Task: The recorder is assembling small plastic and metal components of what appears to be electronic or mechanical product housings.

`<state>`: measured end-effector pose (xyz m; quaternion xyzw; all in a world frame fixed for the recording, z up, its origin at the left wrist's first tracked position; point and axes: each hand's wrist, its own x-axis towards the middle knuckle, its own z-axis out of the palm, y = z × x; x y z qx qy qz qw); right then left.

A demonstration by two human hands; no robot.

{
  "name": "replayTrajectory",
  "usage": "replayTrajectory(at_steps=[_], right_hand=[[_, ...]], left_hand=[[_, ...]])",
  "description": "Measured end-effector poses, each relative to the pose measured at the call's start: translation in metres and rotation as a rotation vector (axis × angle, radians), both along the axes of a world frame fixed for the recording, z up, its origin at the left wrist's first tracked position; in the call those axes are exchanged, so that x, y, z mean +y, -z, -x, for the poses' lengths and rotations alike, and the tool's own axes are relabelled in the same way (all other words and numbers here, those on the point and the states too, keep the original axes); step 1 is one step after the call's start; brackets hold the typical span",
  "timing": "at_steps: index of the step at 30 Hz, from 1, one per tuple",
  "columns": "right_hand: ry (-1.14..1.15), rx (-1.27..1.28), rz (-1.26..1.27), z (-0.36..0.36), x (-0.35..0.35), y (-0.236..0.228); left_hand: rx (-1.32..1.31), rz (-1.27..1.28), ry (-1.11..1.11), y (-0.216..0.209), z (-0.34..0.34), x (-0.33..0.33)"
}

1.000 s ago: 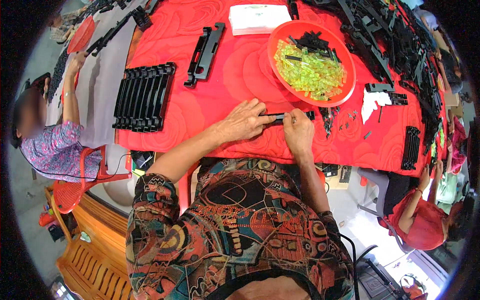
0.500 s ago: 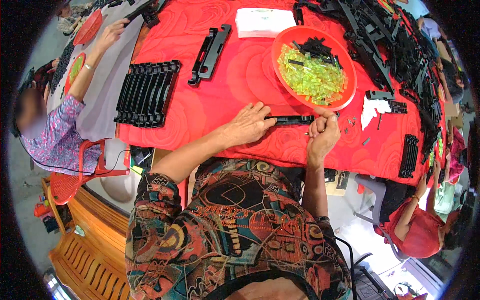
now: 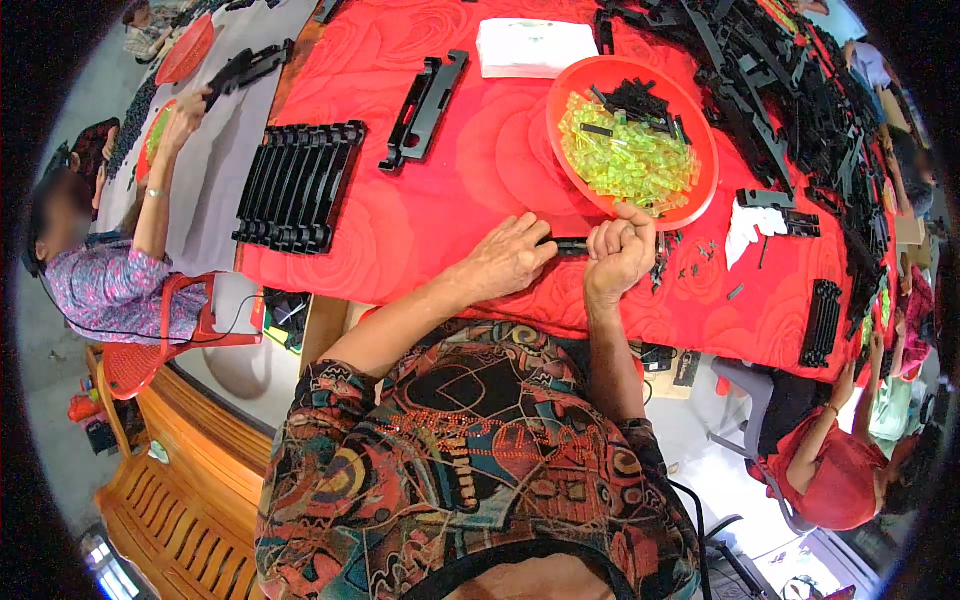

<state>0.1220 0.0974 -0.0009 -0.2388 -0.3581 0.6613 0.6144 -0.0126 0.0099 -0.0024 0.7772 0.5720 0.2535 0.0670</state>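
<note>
A long black plastic part (image 3: 572, 246) lies on the red tablecloth in front of me. My left hand (image 3: 508, 257) is closed on its left end, thumb and fingers pinching it from above. My right hand (image 3: 620, 256) is curled into a loose fist over the part's right side and hides much of it. What the right fingers grip, if anything, is hidden. Just beyond that hand stands a red bowl (image 3: 712, 165) of clear yellow-green plastic pieces (image 3: 625, 160), with small black pieces (image 3: 640, 102) on top. Tiny dark bits (image 3: 697, 262) are scattered right of the hand.
Several black parts (image 3: 300, 188) lie side by side at left, near a single one (image 3: 425, 110). A white box (image 3: 536, 47) sits behind the bowl. Black parts (image 3: 760, 90) heap at far right, beside crumpled white paper (image 3: 752, 222). A co-worker's hand (image 3: 182, 122) holds a black part.
My right hand has moved left along the black part, nearer my left hand, which stays on its end. At left, the co-worker's hand has come down and left with its black part.
</note>
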Motion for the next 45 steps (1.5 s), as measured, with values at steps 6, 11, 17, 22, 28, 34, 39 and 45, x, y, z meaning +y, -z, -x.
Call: replayTrajectory(at_steps=[6, 11, 17, 22, 28, 34, 39, 45], right_hand=[[0.022, -0.019, -0.016, 0.004, 0.0, 0.003], [0.02, 0.002, -0.016, 0.003, 0.0, 0.003], [0.017, 0.019, 0.011, 0.004, 0.003, 0.0], [0.02, -0.003, 0.023, 0.005, 0.002, -0.003], [0.014, -0.01, 0.023, 0.004, 0.0, 0.002], [0.01, -0.031, 0.002, 0.004, -0.001, 0.002], [0.029, -0.03, -0.025, 0.007, -0.003, 0.002], [0.01, 0.001, -0.057, 0.005, 0.0, 0.009]], left_hand=[[0.008, -0.025, 0.006, 0.004, 0.001, 0.0], [0.021, -0.018, 0.005, 0.004, 0.0, 0.001], [0.021, -0.015, 0.004, 0.002, 0.0, 0.001], [0.001, -0.017, 0.004, 0.003, 0.001, 0.002], [0.007, -0.014, 0.009, 0.003, 0.0, 0.002], [-0.002, -0.013, 0.021, 0.004, -0.001, 0.001], [-0.002, -0.04, 0.029, 0.002, -0.001, 0.001], [-0.017, -0.027, 0.018, 0.005, -0.001, 0.001]])
